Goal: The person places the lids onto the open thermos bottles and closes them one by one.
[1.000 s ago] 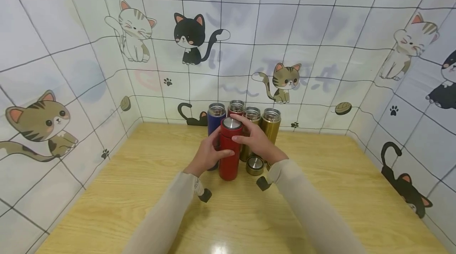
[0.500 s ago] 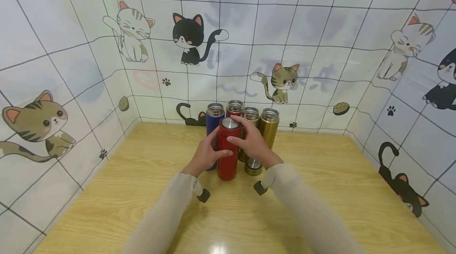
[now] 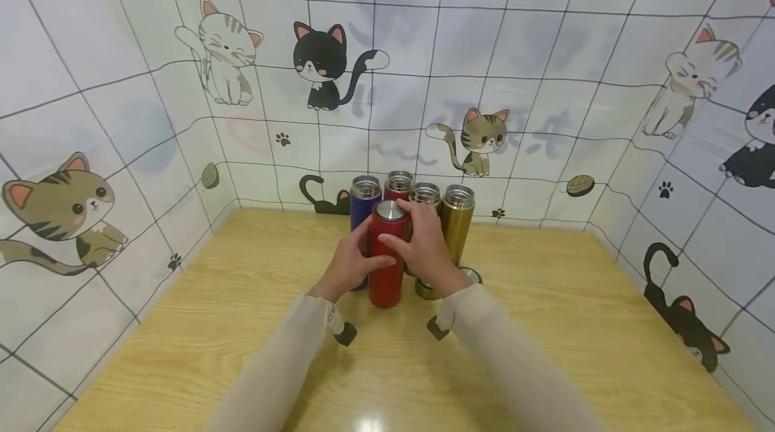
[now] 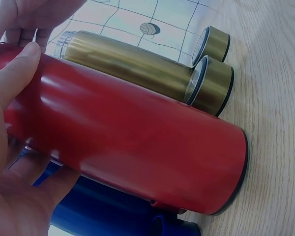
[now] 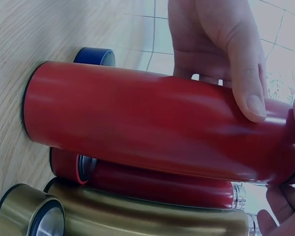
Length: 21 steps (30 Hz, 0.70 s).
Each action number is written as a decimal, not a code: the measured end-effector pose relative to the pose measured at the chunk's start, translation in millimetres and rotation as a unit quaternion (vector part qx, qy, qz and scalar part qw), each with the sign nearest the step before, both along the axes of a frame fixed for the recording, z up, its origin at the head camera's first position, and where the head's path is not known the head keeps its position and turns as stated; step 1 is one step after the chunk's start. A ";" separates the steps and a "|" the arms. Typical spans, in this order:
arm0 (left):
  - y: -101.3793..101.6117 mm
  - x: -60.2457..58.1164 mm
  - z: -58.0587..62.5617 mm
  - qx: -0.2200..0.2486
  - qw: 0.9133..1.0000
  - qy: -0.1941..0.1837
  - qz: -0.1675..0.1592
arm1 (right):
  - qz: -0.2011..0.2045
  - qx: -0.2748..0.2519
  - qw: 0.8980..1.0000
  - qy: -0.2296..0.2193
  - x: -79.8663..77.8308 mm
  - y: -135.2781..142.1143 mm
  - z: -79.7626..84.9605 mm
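Observation:
A red thermos flask (image 3: 387, 287) with a steel-topped lid (image 3: 390, 210) stands upright on the wooden table. My left hand (image 3: 345, 265) grips its upper body, thumb in front, as the left wrist view also shows. Around the lid curl the fingers of my right hand (image 3: 426, 243), its thumb across the front. Behind stand several flasks without lids: a blue flask (image 3: 364, 210), a darker red flask (image 3: 398, 183), and two gold flasks, one partly covered by my right hand and the other gold flask (image 3: 458, 223) at the right end.
Two loose gold lids, a nearer lid (image 4: 214, 84) and a farther lid (image 4: 212, 42), rest on the table beside the flasks. A blue lid (image 5: 94, 56) and a red lid (image 5: 66, 165) lie near the flask bases. Cat-print walls (image 3: 533, 48) enclose the table (image 3: 545, 324).
My right hand has turned about the lid, its wrist shifting slightly left. A second gold lid now shows to the right of that wrist. My left hand stays in place on the red flask.

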<state>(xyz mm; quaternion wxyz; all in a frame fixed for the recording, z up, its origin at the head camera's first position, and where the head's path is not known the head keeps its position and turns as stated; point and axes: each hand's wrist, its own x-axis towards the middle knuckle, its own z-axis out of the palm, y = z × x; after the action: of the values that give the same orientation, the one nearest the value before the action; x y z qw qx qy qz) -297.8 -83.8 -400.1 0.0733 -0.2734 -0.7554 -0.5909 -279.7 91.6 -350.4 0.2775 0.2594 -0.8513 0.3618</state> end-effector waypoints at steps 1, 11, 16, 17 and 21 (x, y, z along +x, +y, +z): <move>-0.1 -0.2 0.2 -0.002 1.000 0.002 0.003 | -0.004 0.007 1.000 0.012 0.0 -0.3 0.3; 0.1 0.2 0.7 -0.008 1.000 0.000 0.005 | 0.026 0.030 0.999 -0.009 -2.4 5.3 8.2; -0.4 1.0 1.6 -0.006 1.000 0.007 0.006 | 0.142 0.011 0.983 -0.111 -8.0 12.4 20.3; -0.4 1.0 1.7 -0.007 1.000 0.008 0.008 | 0.163 0.002 0.977 -0.140 -8.3 13.7 21.9; -0.7 1.1 1.8 -0.012 1.000 0.006 0.009 | 0.201 -0.039 0.954 -0.219 -7.9 16.7 24.2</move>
<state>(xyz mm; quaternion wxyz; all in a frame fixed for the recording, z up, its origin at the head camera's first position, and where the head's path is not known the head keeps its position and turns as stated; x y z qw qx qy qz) -296.7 -84.5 -398.3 0.0801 -0.2710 -0.7644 -0.5795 -287.6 108.3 -326.2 0.0160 0.3285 -0.8068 0.4907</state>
